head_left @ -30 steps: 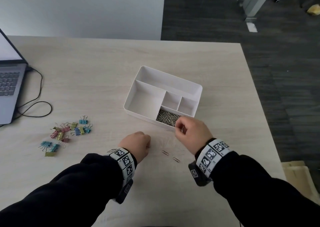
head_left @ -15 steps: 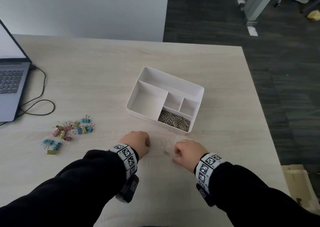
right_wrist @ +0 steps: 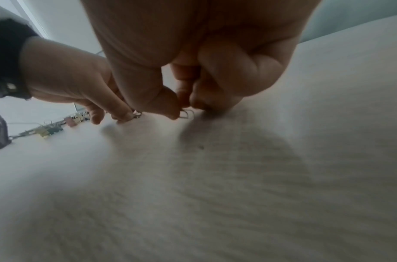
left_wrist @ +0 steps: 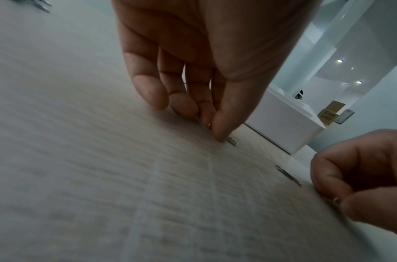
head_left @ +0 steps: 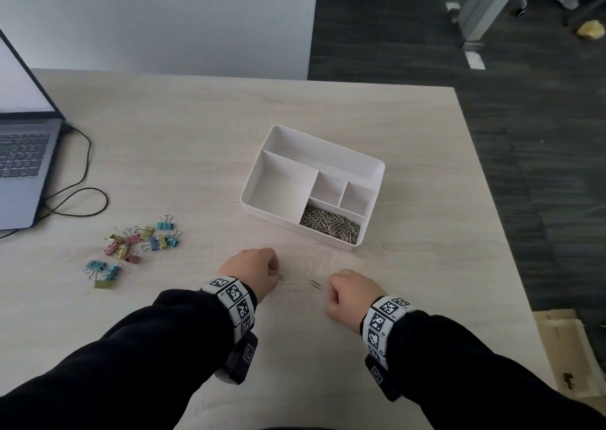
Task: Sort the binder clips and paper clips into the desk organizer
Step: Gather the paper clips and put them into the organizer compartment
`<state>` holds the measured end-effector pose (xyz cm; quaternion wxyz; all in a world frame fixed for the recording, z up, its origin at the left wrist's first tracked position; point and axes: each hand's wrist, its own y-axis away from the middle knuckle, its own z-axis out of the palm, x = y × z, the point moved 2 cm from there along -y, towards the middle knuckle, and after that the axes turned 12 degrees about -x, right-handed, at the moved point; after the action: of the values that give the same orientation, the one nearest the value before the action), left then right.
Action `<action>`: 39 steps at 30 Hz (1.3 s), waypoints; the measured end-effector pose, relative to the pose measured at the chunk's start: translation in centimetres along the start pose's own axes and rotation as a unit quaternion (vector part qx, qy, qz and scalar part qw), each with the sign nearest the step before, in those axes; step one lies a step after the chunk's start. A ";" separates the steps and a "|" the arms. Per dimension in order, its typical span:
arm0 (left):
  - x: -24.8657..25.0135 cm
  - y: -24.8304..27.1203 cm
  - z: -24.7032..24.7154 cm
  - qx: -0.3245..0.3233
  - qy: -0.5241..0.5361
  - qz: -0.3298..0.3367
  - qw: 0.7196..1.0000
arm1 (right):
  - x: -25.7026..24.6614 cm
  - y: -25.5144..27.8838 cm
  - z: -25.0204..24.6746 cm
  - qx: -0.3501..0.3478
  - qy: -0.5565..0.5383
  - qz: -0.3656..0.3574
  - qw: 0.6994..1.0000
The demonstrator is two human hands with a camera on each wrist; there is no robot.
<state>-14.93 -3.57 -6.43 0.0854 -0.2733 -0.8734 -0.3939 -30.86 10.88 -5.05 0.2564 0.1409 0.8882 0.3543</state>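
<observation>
because flat wire gives no edge to grab, l. hand & r. hand each curled fingertips down on the desk, pinching one stray paper clip apiece, w/ another loose between; organizer held the rest; binder clips lay unsorted.

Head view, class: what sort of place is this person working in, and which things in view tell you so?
Most likely an office. A laptop with its cable sits on a pale wooden desk, a white desk organizer holds paper clips, and dark carpet tiles cover the floor.
</observation>
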 end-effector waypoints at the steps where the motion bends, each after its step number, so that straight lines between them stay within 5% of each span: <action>1: -0.1 0.0 0.0 0.001 0.001 -0.001 1.000 | -0.1 0.0 -0.1 0.019 -0.015 -0.005 1.000; 8: 0.3 -0.1 0.2 -0.007 -0.020 0.019 1.000 | -0.6 -0.8 -0.6 0.078 -0.128 -0.018 0.989; 23: 2.2 -0.1 -0.3 -0.122 -0.106 -0.009 0.987 | -1.4 -2.4 -0.6 -0.031 -0.057 0.052 0.997; 29: 2.7 0.4 0.1 -0.109 -0.134 -0.001 0.985 | -1.2 -1.5 -0.1 -0.021 -0.037 -0.013 0.999; 39: 5.1 0.2 -2.6 0.013 0.162 0.103 0.981 | 2.1 1.1 -4.3 0.171 -0.255 -0.021 0.952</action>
<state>-19.23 -3.28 -2.74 0.2694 -0.2935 -0.8203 -0.4102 -34.91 10.13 -2.37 0.4533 0.2497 0.8434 0.1445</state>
